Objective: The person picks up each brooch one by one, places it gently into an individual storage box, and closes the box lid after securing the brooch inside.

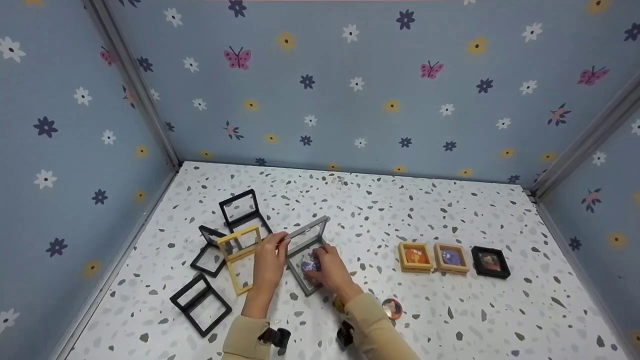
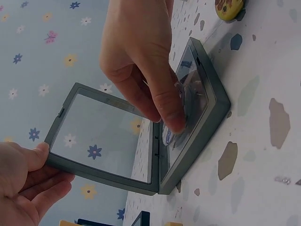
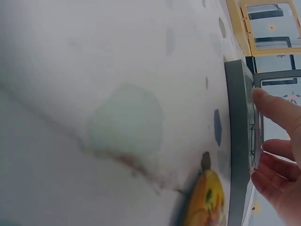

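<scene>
Two hands work at one grey case (image 1: 306, 255) lying open on the speckled table (image 1: 450, 210), left of centre. Left hand (image 1: 269, 260) pinches the raised lid's free edge between thumb and curled fingers, holding it upright; the left wrist view shows the clear film of the lid (image 2: 101, 136) with the floral wall seen through it. Right hand (image 1: 327, 267) has its fingers (image 2: 164, 101) pressed down together on a small round badge (image 2: 176, 134) sitting on the film of the base (image 2: 207, 110). Beside the left hand lie a yellow case (image 1: 242, 260) and three black cases (image 1: 240, 207), all open. To the right, well apart, three closed cases (image 1: 452, 258) stand in a row. Near the right sleeve lie a yellow badge (image 3: 207, 197) and an orange one (image 1: 392, 307). No writing is legible anywhere.
</scene>
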### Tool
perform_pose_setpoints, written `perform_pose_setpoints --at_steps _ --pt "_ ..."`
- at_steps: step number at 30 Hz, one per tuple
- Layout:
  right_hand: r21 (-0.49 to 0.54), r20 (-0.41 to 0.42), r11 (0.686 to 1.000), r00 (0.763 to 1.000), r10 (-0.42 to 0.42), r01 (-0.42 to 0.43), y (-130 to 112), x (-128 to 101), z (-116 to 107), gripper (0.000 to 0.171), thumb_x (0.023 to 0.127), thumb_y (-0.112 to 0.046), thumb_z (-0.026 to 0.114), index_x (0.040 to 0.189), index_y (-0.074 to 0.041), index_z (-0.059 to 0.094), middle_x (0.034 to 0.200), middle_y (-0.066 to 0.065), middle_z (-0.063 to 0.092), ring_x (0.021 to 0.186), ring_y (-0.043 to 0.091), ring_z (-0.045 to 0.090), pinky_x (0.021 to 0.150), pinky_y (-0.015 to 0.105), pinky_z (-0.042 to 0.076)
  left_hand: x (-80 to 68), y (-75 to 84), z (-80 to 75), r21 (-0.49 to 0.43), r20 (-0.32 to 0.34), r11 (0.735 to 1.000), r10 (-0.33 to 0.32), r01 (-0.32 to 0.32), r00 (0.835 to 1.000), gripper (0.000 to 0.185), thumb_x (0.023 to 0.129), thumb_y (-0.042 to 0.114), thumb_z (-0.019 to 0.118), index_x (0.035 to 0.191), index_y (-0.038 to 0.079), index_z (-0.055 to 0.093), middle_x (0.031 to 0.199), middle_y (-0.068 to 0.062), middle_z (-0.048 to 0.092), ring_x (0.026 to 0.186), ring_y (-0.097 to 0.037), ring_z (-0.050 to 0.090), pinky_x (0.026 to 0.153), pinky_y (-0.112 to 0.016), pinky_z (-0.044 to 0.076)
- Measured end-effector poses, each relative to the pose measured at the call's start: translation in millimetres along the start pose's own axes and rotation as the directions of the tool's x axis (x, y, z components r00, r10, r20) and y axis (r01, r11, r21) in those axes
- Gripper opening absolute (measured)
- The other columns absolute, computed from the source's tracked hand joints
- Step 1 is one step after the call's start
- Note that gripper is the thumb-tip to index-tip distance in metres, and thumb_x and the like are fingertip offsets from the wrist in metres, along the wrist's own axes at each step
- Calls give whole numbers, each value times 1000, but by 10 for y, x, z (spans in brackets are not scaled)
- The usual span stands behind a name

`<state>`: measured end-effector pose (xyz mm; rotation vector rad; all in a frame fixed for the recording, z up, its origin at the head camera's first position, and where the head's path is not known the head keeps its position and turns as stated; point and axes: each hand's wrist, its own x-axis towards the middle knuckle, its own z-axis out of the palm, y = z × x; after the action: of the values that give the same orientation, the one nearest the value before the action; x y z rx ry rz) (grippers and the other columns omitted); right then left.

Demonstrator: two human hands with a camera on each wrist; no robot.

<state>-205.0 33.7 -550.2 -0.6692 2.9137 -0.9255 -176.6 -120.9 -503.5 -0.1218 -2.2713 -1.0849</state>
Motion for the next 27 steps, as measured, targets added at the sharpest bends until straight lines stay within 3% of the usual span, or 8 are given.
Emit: perform_pose_setpoints --at_steps 9,15,19,27 --pt "44 -24 999 1000 3 -2 117 -105 -68 61 69 -29 75 115 4 52 113 16 48 103 26 48 89 35 40 -17 7 1 1 27 1000 -17 17 999 13 82 3 61 92 -5 64 85 -13 62 76 -22 60 67 -32 50" --pt "98 -43 995 999 -7 11 196 -195 -167 59 71 -25 74 116 5 51 111 16 47 103 29 46 86 40 41 -39 28 -7 5 40 1000 -15 14 999 13 82 2 61 92 -5 64 83 -11 61 74 -22 59 65 -32 49" --pt "132 -14 991 999 33 -31 249 -241 -240 58 71 -24 75 116 3 51 112 16 47 103 30 47 85 41 41 -49 46 -15 -6 45 1000 -15 15 999 11 82 2 61 91 -4 64 81 -10 60 73 -21 58 64 -32 49" --pt "94 45 992 995 84 -88 378 -287 -348 58 63 -20 79 109 6 55 89 7 51 77 19 51 70 33 45 -77 59 -22 1 78 1000 -29 29 997 12 81 3 62 91 -3 64 84 -10 61 77 -20 58 67 -32 49"
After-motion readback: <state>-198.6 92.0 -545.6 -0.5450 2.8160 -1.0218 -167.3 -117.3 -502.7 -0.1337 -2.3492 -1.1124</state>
